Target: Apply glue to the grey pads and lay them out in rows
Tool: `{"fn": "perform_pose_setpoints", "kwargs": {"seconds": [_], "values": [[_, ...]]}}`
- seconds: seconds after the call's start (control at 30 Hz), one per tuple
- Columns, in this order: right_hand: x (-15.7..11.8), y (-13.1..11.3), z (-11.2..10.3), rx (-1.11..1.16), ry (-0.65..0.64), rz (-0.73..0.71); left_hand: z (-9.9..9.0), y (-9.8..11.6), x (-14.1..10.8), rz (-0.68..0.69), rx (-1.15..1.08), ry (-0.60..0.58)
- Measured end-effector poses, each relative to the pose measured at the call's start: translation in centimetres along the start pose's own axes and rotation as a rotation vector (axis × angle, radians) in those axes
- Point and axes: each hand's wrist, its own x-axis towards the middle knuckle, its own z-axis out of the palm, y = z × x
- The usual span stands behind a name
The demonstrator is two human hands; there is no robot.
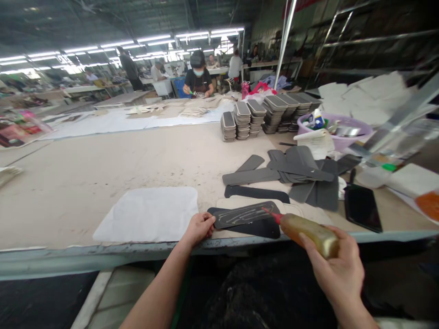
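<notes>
My left hand [201, 228] pinches the left end of a dark grey rounded piece [247, 214] at the table's front edge. Pale wavy glue lines run along its upper face. My right hand [338, 260] is wrapped round a yellowish glue bottle [308, 234], tilted so that its red nozzle [271, 214] points at the right part of the piece. Beneath lies a black piece [264, 229], partly covered. Another black strip [257, 193] and cream pieces [222, 202] lie just behind.
A white sheet [149, 214] lies left of my left hand. Loose grey pieces [298, 167], a black phone [362, 208] and a purple basin [343, 142] are at the right. Stacked pieces [243, 119] stand farther back. A person [198, 80] works across the table.
</notes>
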Motion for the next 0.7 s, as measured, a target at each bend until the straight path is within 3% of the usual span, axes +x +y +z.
{"fn": "perform_pose_setpoints", "kwargs": {"seconds": [0.2,0.33,0.53,0.6,0.7], "values": [[-1.5,-4.7,2.2,0.249,-0.183,-0.205,0.1,0.3,-0.1,-0.036,0.004,0.002],[-2.0,-6.2,3.5,0.297,-0.251,-0.247,0.1,0.3,0.0,-0.041,-0.009,-0.007],[-2.8,-6.0,4.7,0.302,-0.330,-0.233,0.0,0.0,0.2,-0.035,-0.045,-0.031],[-2.8,-5.4,4.8,0.284,-0.288,-0.210,-0.1,-0.1,0.1,-0.031,-0.064,-0.040],[-2.0,-3.5,4.5,0.320,-0.141,-0.011,-0.7,0.2,-0.3,-0.011,-0.135,-0.056]]}}
